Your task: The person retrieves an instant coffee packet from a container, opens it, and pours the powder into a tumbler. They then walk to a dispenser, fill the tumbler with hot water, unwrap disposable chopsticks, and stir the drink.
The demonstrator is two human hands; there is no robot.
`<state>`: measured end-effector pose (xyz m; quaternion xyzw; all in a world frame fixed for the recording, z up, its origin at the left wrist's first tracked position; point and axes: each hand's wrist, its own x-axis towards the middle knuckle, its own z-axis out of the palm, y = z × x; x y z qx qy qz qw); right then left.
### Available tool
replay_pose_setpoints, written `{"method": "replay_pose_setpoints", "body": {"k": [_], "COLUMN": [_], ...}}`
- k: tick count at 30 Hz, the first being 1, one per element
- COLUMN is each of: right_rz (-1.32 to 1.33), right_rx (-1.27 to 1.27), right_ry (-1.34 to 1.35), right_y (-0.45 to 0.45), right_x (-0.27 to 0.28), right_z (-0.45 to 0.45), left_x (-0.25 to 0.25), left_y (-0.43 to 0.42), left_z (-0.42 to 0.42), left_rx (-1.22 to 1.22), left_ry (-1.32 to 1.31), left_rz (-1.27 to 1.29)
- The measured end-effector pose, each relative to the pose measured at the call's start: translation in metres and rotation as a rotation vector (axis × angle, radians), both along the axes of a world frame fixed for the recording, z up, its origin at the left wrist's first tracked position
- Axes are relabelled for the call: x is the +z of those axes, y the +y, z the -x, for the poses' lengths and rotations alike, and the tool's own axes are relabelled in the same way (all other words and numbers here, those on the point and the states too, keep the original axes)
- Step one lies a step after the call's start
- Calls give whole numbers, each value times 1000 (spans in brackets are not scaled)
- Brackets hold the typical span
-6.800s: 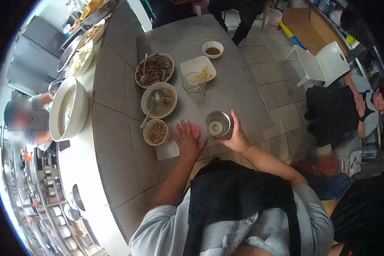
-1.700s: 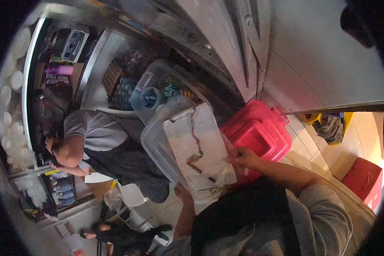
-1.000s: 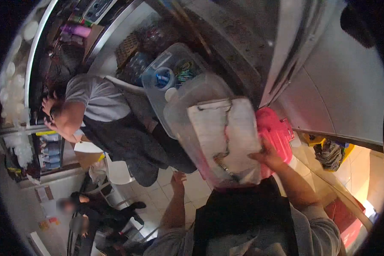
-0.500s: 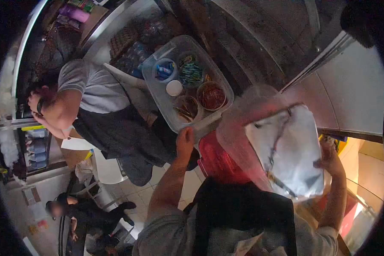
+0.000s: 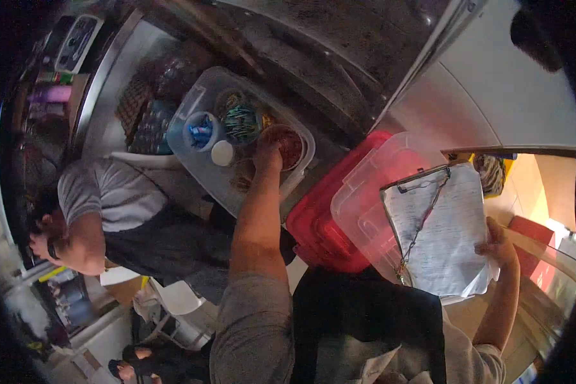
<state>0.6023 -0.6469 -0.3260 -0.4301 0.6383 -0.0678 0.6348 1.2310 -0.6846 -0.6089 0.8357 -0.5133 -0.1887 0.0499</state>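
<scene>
My left hand (image 5: 268,158) reaches into a large clear plastic bin (image 5: 195,176), at a round tub of red packets (image 5: 290,148). Its fingertips are hidden among them. Beside it in the bin stand a tub of blue packets (image 5: 200,131), green sachets (image 5: 242,123) and a white-lidded container (image 5: 223,153). At the right, my right hand (image 5: 496,243) is closed on the edge of a clipboard (image 5: 438,230) carrying written sheets. A cord hangs across the paper from its clip. A clear plastic lid (image 5: 355,211) lies under the clipboard; whether my hand grips it too, I cannot tell.
A red lidded box (image 5: 320,221) is below the clear lid. Close on the left, a person in a grey shirt (image 5: 112,192) and dark apron leans at a counter. Another person in dark clothes (image 5: 166,361) is at lower left. A white cabinet panel (image 5: 493,96) stands at upper right.
My left hand has moved from the bin's near edge into the red-packet tub. My right hand keeps the clipboard, now steadier and facing up. The view has shifted, and the bin appears further left.
</scene>
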Motion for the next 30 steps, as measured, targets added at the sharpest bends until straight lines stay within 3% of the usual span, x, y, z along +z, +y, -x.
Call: {"method": "replay_pose_setpoints", "body": {"k": [2, 4, 5, 7, 9, 11, 13, 14, 16, 17, 18, 20, 21, 23, 24, 25, 26, 27, 29, 30], "right_rz": [-1, 19, 46, 50, 62, 16, 20, 24, 55, 93, 91, 90, 73, 77, 80, 73, 80, 88, 123, 163], "right_rx": [-3, -23, -35, -49, -56, 4, 22, 35, 60, 70, 85, -7, 154, 85, 10, 10, 49, 87, 121, 155], "right_ry": [48, 39, 31, -5, -46, 100, 58, 25, 63, 106, 95, 86, 63, 138, 221, 226, 142, 56, 95, 132], "right_y": [2, 6, 8, 11, 9, 3, -2, -4, 2, 5, 7, 7, -3, 2, 6, 5, -1, -4, -1, -2], "right_x": [-3, -5, -6, -11, -14, -9, -1, 0, -20, -30, -34, -38, -29, -40, -43, -38, -31, -27, -39, -38], "right_z": [3, 1, -1, 4, 3, -1, -6, -9, 14, 25, 29, 33, 29, 34, 38, 33, 26, 21, 35, 32], "left_x": [-6, 5, 5, -21, -36, -33, 47, 50, 54, 138, 135, 107, 77, 23, 25, 33, 43, 60, 89, 87], "left_y": [-5, -10, -10, -4, 1, 3, 0, 0, -1, 0, 6, 16, 21, 36, 43, 48, 51, 51, 53, 56], "left_z": [3, 5, 1, -20, -31, -41, -23, -30, -53, -27, -46, -106, -137, -181, -178, -169, -160, -149, -129, -124], "left_rx": [91, 353, 349, 191, 196, 206, -273, -260, 134, 319, 333, 488, 494, 406, 409, 354, 295, 294, 250, 249], "left_ry": [81, 832, 826, 406, 442, 478, 98, 93, 484, 445, 432, 771, 764, 210, 210, 51, -106, -103, -159, -157], "left_rz": [62, 253, 248, -44, 47, 137, -2, -7, 329, 312, 313, 493, 499, 725, 717, 652, 589, 585, -148, -150]}}
